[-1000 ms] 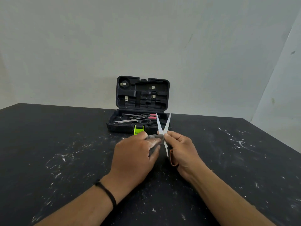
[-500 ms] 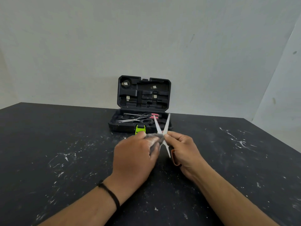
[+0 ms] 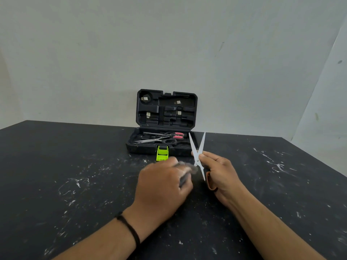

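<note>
Sliding a bit right since before, the left hand (image 3: 161, 182) gripped a grey cloth (image 3: 185, 167) against the open scissors (image 3: 197, 160). The right hand (image 3: 219, 173) held them tips-up over the worktop (image 3: 75, 175), in front of the tool case (image 3: 142, 149). Wiping looked under way; next, each blade needed a gentle rub.

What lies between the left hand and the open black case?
In the head view, only the green latch of the case lies there, on the table.

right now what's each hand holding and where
The right hand holds the open scissors near the pivot and orange handle; the left hand grips a blurred grey wad.
</note>
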